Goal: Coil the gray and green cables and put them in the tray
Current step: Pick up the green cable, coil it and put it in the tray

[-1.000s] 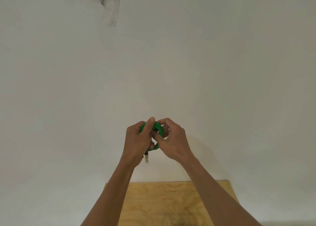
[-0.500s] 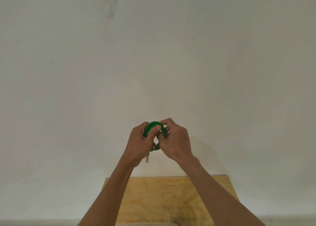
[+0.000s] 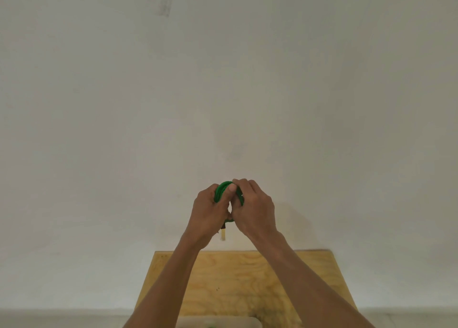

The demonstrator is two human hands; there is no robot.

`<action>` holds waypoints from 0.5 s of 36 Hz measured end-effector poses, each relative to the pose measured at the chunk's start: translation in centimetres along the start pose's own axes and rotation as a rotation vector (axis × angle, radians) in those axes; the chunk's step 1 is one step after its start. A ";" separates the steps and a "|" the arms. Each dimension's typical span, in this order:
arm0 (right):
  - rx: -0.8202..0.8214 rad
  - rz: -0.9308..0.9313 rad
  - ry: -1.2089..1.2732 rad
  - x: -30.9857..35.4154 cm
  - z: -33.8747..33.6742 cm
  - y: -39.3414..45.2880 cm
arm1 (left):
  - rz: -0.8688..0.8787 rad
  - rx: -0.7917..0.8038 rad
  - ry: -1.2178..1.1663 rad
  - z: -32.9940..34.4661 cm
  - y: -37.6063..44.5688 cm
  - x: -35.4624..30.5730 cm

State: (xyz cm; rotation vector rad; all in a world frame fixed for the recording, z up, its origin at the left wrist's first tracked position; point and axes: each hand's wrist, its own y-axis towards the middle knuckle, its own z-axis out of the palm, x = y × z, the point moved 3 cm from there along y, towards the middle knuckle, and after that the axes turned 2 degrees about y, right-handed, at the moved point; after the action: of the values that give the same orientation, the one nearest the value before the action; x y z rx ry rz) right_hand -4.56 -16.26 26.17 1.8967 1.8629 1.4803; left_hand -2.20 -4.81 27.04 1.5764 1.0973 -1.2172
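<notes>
Head view: both hands, left (image 3: pixel 209 210) and right (image 3: pixel 255 207), grip green cable (image 3: pixel 221 190) coil, raised above the table (image 3: pixel 238 275). Coiling looks near done, plug dangling. Next likely: tuck end, lower into tray; tray barely visible.

We see the left hand (image 3: pixel 209 210) and the right hand (image 3: pixel 255 207) raised side by side, touching, in front of the wall (image 3: pixel 223 79). The coiled cable (image 3: pixel 224 187) sits between them, its loop showing above the fingers, and its plug end (image 3: pixel 223 234) hangs below the left hand. Beneath the forearms lies the counter (image 3: pixel 235 278), its far edge against the wall. A tray (image 3: pixel 247 321) rim shows on the counter's near edge, between the arms.
</notes>
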 end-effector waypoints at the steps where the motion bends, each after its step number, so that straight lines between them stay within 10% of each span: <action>1: -0.009 0.019 0.013 0.0 0.1 -0.1 | -0.003 -0.001 0.003 0.1 0.0 0.1; 18: -0.004 -0.043 0.144 -1.5 -0.8 -1.6 | 0.027 -0.144 0.109 1.3 -1.1 2.2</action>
State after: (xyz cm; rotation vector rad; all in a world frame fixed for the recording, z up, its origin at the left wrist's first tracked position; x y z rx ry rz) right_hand -5.89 -17.56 24.75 1.7799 1.9444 1.6461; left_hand -3.21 -5.43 24.58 1.5560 1.2019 -1.0216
